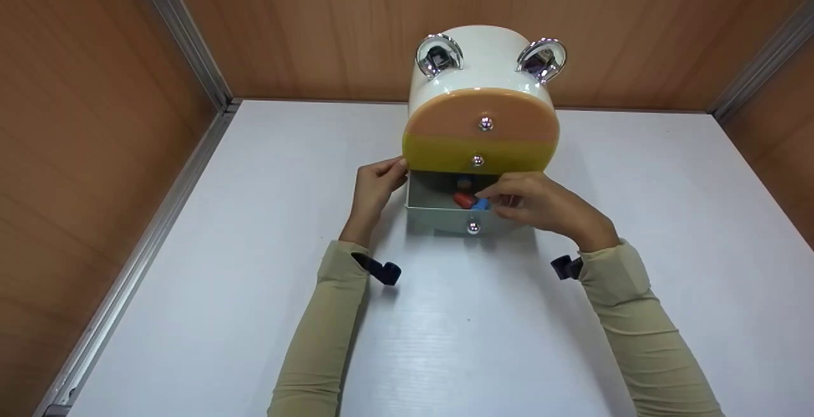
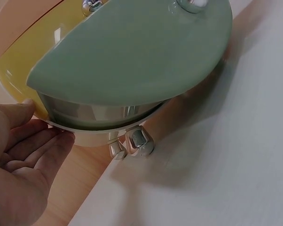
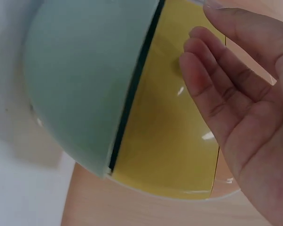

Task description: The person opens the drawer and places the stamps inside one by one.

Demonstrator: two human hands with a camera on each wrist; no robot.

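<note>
At the table's 12 o'clock stands the drawer box, its bottom drawer open; the left hand touches its side with relaxed fingers, while the right hand pinches the small blue piece inside.

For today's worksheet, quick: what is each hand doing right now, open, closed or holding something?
Left hand: open, fingers resting against the side of the drawer box.
Right hand: over the open bottom drawer; grip cannot be told.
</note>
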